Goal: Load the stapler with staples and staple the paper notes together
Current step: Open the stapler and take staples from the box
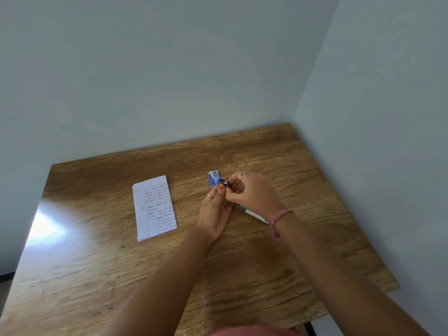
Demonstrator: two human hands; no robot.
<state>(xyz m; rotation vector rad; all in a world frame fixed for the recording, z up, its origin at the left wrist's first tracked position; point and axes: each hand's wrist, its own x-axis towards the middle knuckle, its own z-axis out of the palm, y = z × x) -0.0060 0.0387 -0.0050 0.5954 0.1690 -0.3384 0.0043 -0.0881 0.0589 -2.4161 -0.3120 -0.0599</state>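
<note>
A small stapler lies between both hands, right of the table's middle; its dark front end (225, 183) shows at the fingertips. Its silver and white part (254, 215) sticks out below my right wrist. My left hand (215, 209) is palm up under the stapler, the thumb pressing by the dark end. My right hand (252, 190) is curled over it from the right, fingertips pinching at the same end. A blue staple box (212, 177) lies on the table just behind the hands. The lined, handwritten paper notes (155, 209) lie stacked to the left.
The wooden table (242, 275) stands in a corner, with walls along its far and right edges. A bright glare patch sits on its left side. I wear a pink wristband on my right wrist.
</note>
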